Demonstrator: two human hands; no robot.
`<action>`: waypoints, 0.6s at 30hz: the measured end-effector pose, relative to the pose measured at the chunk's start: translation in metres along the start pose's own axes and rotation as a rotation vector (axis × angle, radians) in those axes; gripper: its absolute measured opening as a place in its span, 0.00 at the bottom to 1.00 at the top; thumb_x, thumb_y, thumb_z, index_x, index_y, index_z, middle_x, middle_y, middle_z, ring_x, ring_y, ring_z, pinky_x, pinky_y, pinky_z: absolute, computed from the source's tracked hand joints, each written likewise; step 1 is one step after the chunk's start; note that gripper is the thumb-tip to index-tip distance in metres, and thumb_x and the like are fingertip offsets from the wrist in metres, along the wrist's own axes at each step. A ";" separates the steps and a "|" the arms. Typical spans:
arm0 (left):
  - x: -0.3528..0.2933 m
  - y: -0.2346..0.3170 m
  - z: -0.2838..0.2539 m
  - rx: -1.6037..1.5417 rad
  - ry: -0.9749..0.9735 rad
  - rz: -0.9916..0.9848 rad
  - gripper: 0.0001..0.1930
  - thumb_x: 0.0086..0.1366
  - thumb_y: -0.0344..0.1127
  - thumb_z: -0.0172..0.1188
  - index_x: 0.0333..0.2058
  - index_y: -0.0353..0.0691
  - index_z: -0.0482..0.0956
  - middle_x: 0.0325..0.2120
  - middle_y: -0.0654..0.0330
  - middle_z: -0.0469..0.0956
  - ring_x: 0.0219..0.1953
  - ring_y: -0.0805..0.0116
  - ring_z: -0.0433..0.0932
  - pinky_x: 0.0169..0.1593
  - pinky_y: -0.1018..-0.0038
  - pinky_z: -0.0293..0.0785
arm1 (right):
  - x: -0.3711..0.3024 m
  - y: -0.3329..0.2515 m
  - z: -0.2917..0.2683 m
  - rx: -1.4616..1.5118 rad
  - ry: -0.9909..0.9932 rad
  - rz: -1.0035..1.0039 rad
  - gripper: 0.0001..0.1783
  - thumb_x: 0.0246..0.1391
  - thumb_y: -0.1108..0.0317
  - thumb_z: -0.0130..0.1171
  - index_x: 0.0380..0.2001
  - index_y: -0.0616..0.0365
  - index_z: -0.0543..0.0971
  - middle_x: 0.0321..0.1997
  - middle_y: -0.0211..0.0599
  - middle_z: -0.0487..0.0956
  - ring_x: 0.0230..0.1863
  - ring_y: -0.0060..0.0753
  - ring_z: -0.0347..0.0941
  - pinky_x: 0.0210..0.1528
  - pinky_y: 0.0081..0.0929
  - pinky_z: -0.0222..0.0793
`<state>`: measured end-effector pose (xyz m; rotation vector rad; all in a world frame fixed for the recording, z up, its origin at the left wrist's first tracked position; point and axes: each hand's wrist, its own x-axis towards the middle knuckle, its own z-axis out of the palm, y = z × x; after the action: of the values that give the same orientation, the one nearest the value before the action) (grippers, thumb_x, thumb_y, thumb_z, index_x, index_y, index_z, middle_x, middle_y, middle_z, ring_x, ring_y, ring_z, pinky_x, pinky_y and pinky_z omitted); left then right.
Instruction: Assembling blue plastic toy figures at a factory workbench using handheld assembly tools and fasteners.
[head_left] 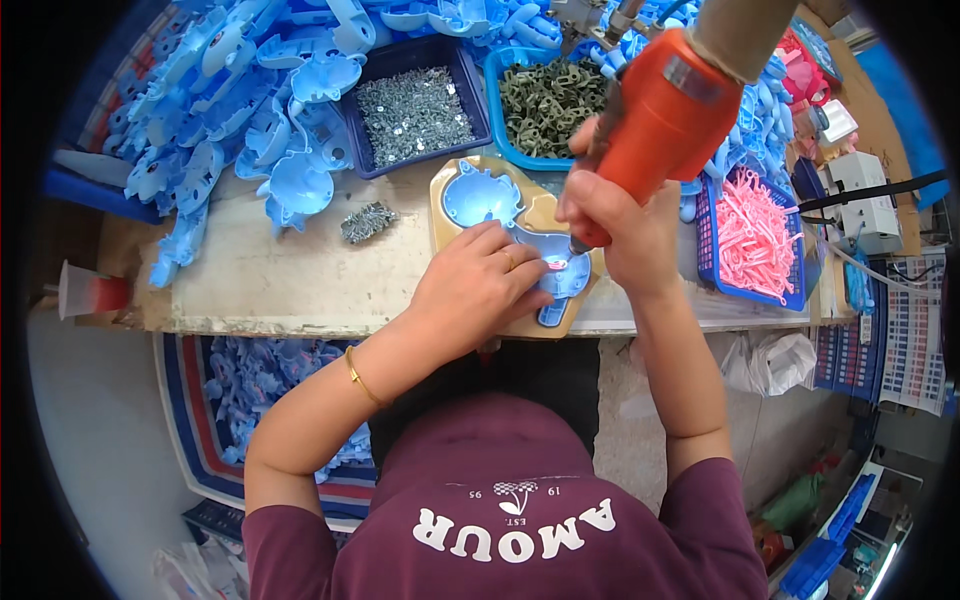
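Head view showed a glossy light-blue plastic shell with a short handle-like stub (572, 277), seated in a tan, contoured fixture board (538, 205) at the near edge of a pale worktable (250, 270). A slim pink plastic piece (557, 265) lay in its hollow; a rounded light-blue plastic cup (480, 195) sat beside it on the board. The left hand (468, 275) rested across the shell, and whether its fingers pinched anything underneath could not be told. The right hand (620, 215) was wrapped around an orange-red, thick-bodied power driver (665, 105), nose slanting down near those fingers. The chief risks were that a tilted nose might skid off the slick plastic into the left hand, that excess torque might crack the thin wall, or that slack pressure might let the pink piece shift. Farther out lay a glinting heap of metal screws (368, 222), a turquoise plastic bin (545, 162) of dull olive, notched clips (555, 110), and a latticed blue basket (709, 240) of slender pink parts (755, 240).
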<state>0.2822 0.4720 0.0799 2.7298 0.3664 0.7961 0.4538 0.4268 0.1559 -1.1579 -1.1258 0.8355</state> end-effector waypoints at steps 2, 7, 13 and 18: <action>0.000 0.002 -0.007 -0.021 0.039 -0.012 0.12 0.57 0.41 0.69 0.36 0.42 0.83 0.38 0.63 0.82 0.43 0.61 0.78 0.54 0.65 0.74 | 0.005 -0.012 0.005 -0.028 -0.060 -0.082 0.21 0.61 0.63 0.63 0.50 0.66 0.72 0.29 0.32 0.78 0.27 0.19 0.74 0.30 0.18 0.69; -0.013 -0.001 -0.032 -0.030 0.052 -0.063 0.13 0.57 0.39 0.70 0.39 0.42 0.83 0.42 0.62 0.82 0.46 0.60 0.78 0.55 0.63 0.74 | 0.027 -0.051 0.031 -0.156 -0.254 -0.299 0.25 0.70 0.64 0.54 0.65 0.61 0.63 0.50 0.39 0.77 0.43 0.22 0.74 0.43 0.23 0.71; -0.036 -0.005 -0.036 -0.039 0.113 -0.100 0.13 0.57 0.33 0.70 0.42 0.42 0.84 0.46 0.60 0.82 0.50 0.56 0.79 0.54 0.59 0.76 | 0.057 -0.123 0.010 -0.725 0.560 -0.670 0.16 0.62 0.65 0.58 0.47 0.65 0.82 0.34 0.38 0.83 0.36 0.25 0.79 0.36 0.26 0.74; -0.040 -0.005 -0.034 -0.017 0.123 -0.104 0.16 0.56 0.32 0.70 0.45 0.42 0.83 0.48 0.60 0.81 0.53 0.55 0.78 0.57 0.59 0.75 | 0.139 -0.122 -0.022 -0.113 -0.018 -0.450 0.23 0.68 0.59 0.56 0.59 0.63 0.75 0.56 0.37 0.79 0.45 0.26 0.76 0.52 0.27 0.71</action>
<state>0.2296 0.4703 0.0868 2.6286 0.5208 0.9362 0.5060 0.5226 0.3067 -0.9360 -1.3947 0.4388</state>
